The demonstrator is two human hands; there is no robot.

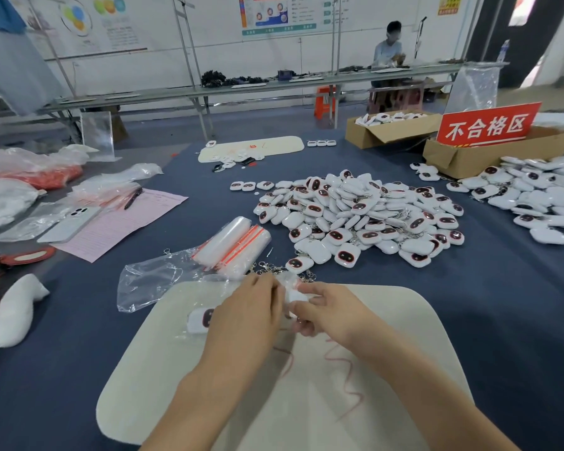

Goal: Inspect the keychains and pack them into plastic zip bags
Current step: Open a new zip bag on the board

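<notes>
We are leaning over the bench [79, 353], working above the mat [306, 418]. Just beyond the mat the pile [355, 216] of keychains is lying loose, so we are risking mixing an unchecked one in with the packed. At the mat's far left corner the bags [232, 245] are spilling from their wrapper and could be sliding under our wrists. Over the mat's far edge our left hand [245, 314] and right hand [326, 310] are meeting, the fingers of both pinching one bag [290, 289] with a white keychain [298, 297] in it. A snagging ring could be tearing the film or leaving the zip unsealed. The left hand is hiding part of a second keychain [198, 320] on the mat. Blur is keeping us from telling whether the zip is closing.
</notes>
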